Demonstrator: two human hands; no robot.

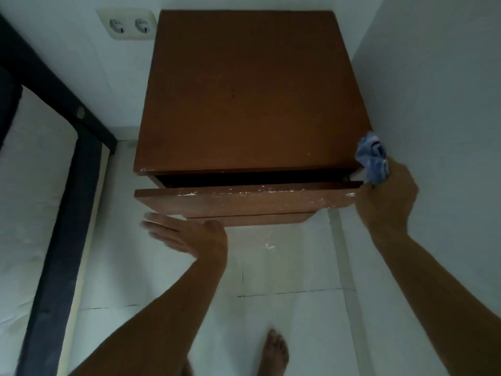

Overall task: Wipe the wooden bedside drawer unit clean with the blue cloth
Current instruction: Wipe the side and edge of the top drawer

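Wooden bedside drawer unit (pixel 252 90) fills centre frame, set in the corner against the white walls. Top drawer (pixel 244 198) sits slightly pulled out, chipped white along its upper edge. Right hand (pixel 385 196) at 3 o'clock, fingers clenched around the bunched blue cloth (pixel 372 158), at the unit's front right corner where it meets the wall. Left hand (pixel 187 237) at 7 o'clock, fingers spread flat and holding nothing, just below the drawer front; contact unclear, motion blur. Double wall socket (pixel 130 25) at 11 o'clock. Black bed frame (pixel 67 213) at 9 o'clock. Bare foot (pixel 273 351) on the tiled floor (pixel 284 267) at 6 o'clock.
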